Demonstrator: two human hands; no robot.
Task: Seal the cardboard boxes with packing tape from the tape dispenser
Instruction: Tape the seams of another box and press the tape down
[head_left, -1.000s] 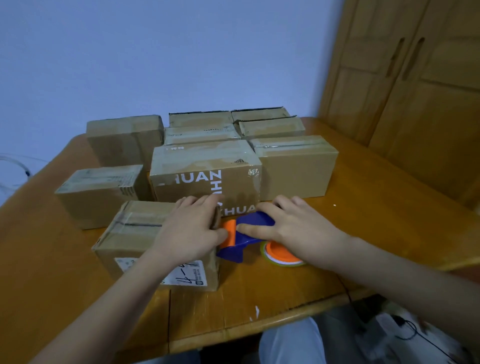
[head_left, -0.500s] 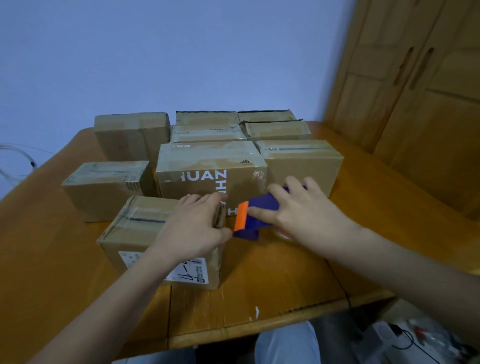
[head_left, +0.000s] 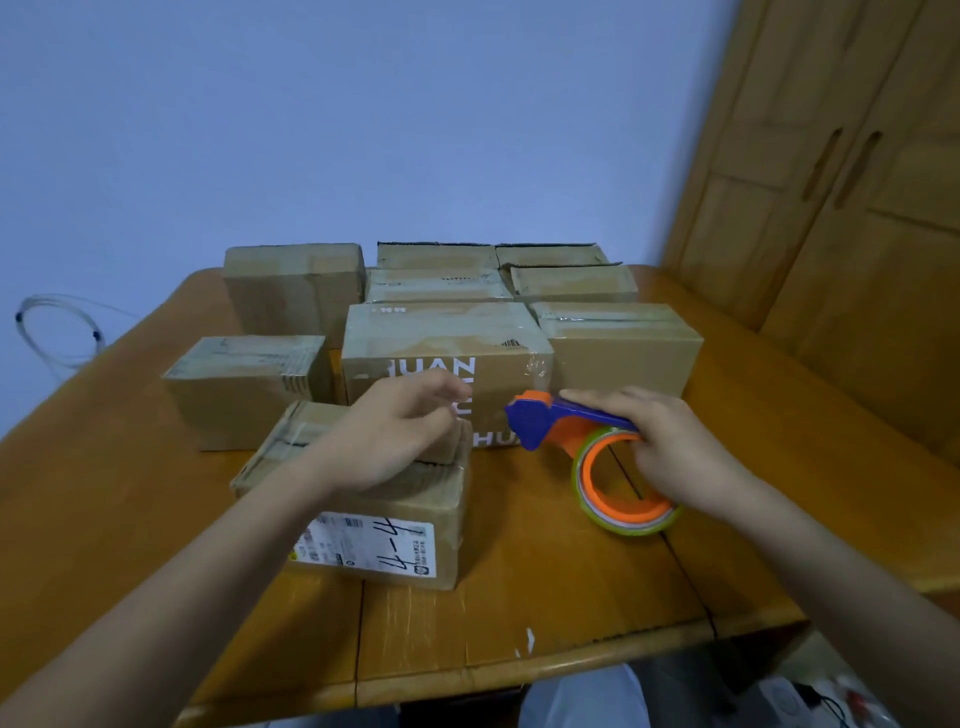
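Several cardboard boxes (head_left: 447, 358) crowd the far half of the wooden table (head_left: 545, 597), and one smaller box (head_left: 374, 519) with a white shipping label (head_left: 363, 543) sits nearest the person; the left hand (head_left: 389, 436) hovers over that box's top, fingers loosely curled, gripping nothing; the right hand (head_left: 670, 447) is closed around the blue and orange tape dispenser (head_left: 571, 421), held above the table just right of the small box, its tape roll (head_left: 623, 483) hanging below.

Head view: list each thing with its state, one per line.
Tape dispenser: lifted, gripped by right hand.
Left hand: open, hovering over near box.
Near box: flaps closed.
Lettered box: taped shut.
Cupboard doors: closed.
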